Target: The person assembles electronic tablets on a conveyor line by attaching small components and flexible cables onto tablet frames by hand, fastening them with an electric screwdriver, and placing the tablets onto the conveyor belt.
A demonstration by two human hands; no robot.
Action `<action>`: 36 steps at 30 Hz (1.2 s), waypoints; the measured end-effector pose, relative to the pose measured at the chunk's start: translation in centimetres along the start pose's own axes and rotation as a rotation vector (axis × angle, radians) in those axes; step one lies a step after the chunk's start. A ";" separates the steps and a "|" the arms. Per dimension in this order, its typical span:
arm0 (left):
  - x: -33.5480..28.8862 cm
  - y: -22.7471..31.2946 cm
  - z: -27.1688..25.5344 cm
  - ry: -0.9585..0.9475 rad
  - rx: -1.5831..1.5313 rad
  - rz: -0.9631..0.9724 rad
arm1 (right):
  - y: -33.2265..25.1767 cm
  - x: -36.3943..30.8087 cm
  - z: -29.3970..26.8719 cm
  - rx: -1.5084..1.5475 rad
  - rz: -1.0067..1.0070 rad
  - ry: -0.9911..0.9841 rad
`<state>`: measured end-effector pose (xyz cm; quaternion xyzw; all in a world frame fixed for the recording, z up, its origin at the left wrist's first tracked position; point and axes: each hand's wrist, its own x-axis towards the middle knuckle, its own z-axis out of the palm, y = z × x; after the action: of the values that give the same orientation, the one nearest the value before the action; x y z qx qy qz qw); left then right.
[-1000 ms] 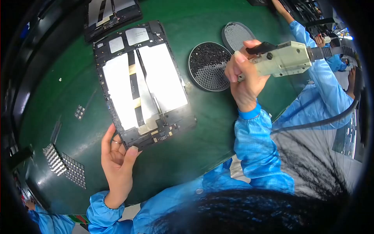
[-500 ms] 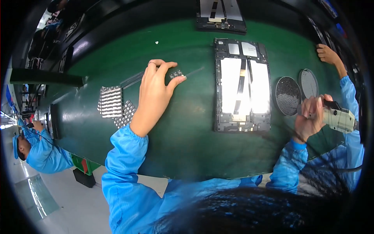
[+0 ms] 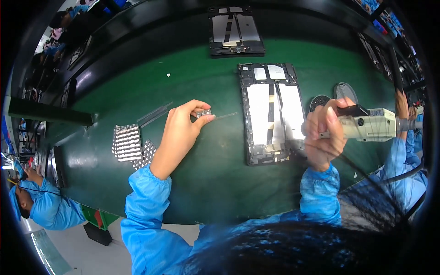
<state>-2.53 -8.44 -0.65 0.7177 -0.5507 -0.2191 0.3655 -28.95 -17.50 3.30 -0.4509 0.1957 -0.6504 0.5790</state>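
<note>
My left hand (image 3: 181, 128) pinches a small dark piece with shiny squares (image 3: 203, 113) between thumb and fingers, above the green table. A thin clear strip (image 3: 225, 115) reaches right from its fingertips. My right hand (image 3: 324, 137) grips the front end of a cream electric screwdriver (image 3: 372, 124) with a black lever, held sideways; its tip is hidden by the fingers. The hand is at the lower right edge of an opened tablet (image 3: 257, 112) with silvery battery panels. Partly behind this hand is a dark round dish (image 3: 318, 101).
Left of my left hand lie a sheet of white-striped pads (image 3: 128, 143), a dotted sheet (image 3: 147, 153) and clear strips (image 3: 155, 114). Another opened tablet (image 3: 236, 34) lies at the back. A round lid (image 3: 347, 91) sits at right. Co-workers in blue are at both sides.
My right hand has brought the screwdriver leftward to the tablet's edge. My left fingers have closed more around the small piece. The whole view has shifted, showing more of the back tablet.
</note>
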 end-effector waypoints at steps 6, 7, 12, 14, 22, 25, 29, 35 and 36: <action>-0.1 -0.7 0.5 -0.010 0.016 0.048 | 0.7 -0.8 1.4 0.015 0.061 -0.019; -0.1 -0.6 0.6 -0.023 0.035 0.069 | 0.8 -1.0 1.4 -0.004 0.071 0.000; 0.0 -0.5 1.1 0.035 0.123 0.033 | 1.1 -1.5 1.6 -0.038 0.182 -0.099; 0.4 -0.6 1.3 0.019 0.150 0.012 | 1.3 -1.3 1.3 -0.047 0.209 -0.084; 0.8 -0.4 2.0 0.093 0.318 0.104 | 1.8 -1.1 0.4 0.006 0.133 -0.172; 0.4 -0.2 2.2 0.110 0.347 0.136 | 1.8 -1.4 0.4 0.011 0.113 -0.127; 0.3 -1.0 1.4 0.128 0.323 0.190 | 2.0 -1.2 0.8 0.057 0.139 -0.075; 0.3 1.5 0.5 0.139 0.194 0.254 | 1.7 -1.2 0.5 0.063 0.110 -0.091; 0.2 2.0 0.5 0.091 0.070 0.198 | 1.8 -1.1 0.5 0.053 0.103 -0.099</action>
<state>-4.13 -9.06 0.58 0.6813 -0.6091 -0.1295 0.3847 -27.58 -16.79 1.82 -0.4566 0.1726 -0.6014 0.6325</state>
